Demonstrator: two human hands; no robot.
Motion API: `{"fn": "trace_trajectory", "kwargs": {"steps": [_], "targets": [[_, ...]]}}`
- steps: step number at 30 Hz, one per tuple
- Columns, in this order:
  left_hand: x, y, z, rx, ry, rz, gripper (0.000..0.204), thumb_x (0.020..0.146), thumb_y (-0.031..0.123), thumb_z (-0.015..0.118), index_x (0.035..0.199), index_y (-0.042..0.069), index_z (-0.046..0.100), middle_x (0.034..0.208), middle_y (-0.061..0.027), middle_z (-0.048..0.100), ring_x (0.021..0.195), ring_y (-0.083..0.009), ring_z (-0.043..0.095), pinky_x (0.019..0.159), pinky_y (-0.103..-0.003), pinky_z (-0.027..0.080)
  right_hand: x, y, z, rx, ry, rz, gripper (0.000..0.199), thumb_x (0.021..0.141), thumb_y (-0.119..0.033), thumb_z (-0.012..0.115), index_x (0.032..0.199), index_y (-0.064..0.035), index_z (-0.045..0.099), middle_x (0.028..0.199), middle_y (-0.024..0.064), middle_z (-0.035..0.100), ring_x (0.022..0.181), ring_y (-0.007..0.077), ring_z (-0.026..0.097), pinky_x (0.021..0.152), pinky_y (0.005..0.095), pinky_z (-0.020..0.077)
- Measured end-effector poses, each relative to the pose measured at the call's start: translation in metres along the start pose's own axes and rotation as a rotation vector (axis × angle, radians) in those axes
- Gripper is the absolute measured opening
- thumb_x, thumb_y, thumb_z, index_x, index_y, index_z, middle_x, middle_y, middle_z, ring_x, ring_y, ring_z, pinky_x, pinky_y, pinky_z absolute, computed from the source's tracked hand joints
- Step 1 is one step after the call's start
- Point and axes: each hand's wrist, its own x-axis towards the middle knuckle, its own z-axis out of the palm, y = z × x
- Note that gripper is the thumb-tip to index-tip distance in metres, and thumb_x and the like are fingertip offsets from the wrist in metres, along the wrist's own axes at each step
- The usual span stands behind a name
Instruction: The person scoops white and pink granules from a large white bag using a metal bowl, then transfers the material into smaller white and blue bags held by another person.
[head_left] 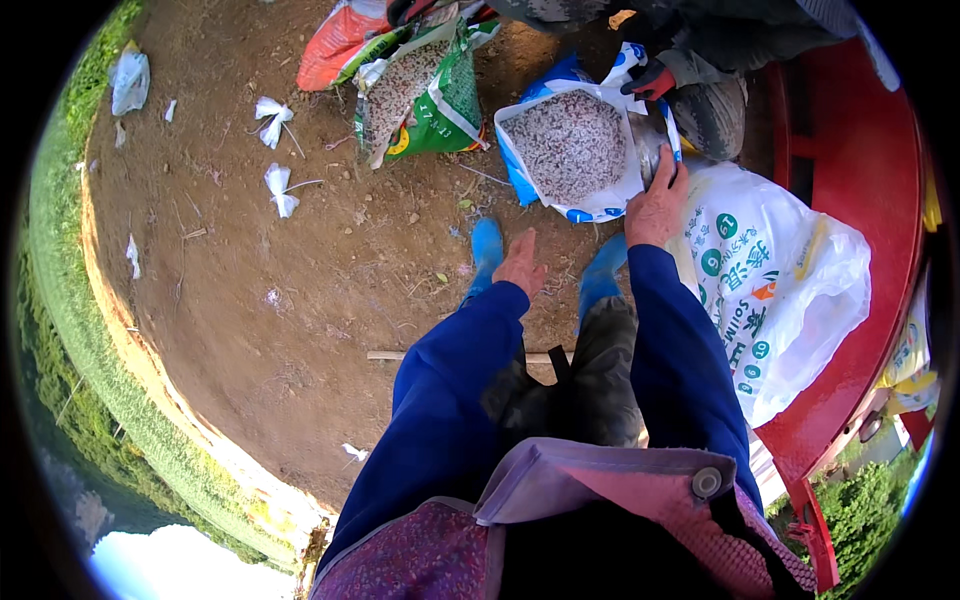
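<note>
My left hand [522, 265] hangs over the bare soil in front of my boots, fingers apart and holding nothing. At the near right side of an opened blue and white sack [518, 172], my right hand [657, 203] has its fingers closed on the sack's edge. Greyish-pink granules [566, 145] fill that sack's mouth. Another person's black and red gloved hand [655, 84] is at the far right edge of the same sack. To its left, a green and white sack [447, 118] stands open with similar granules inside.
An orange-red sack [338, 42] lies at the far left of the green one. A printed white plastic sack [790, 290] lies beside my right arm, next to a red metal frame [875, 200]. White plastic scraps [281, 190] and a thin stick [385, 355] lie on the soil.
</note>
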Motion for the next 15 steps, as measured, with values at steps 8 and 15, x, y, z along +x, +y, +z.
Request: {"fn": "trace_trajectory", "kwargs": {"steps": [8,15], "targets": [[-0.134,-0.104,-0.089,-0.001,0.018,-0.421,0.091,0.078,0.049,0.067,0.143,0.002,0.023,0.137,-0.0254,0.04,0.125,-0.0363,0.043,0.102,-0.039,0.037,-0.067,0.024,-0.154,0.299,0.251,-0.075,0.074,0.064,0.013,0.041,0.136,-0.0047,0.037,0.129,0.0205,0.044,0.12,0.0385,0.042,0.103,0.043,0.0324],[-0.217,-0.068,-0.119,-0.261,-0.036,-0.542,0.089,0.085,0.064,0.045,0.143,0.0,0.025,0.129,-0.0189,0.049,0.114,-0.0294,0.052,0.094,-0.035,0.042,-0.175,0.083,-0.238,0.348,0.242,0.146,0.074,0.065,0.011,0.038,0.138,0.0005,0.035,0.131,0.0231,0.042,0.124,0.0387,0.039,0.107,0.0434,0.0278]]}}
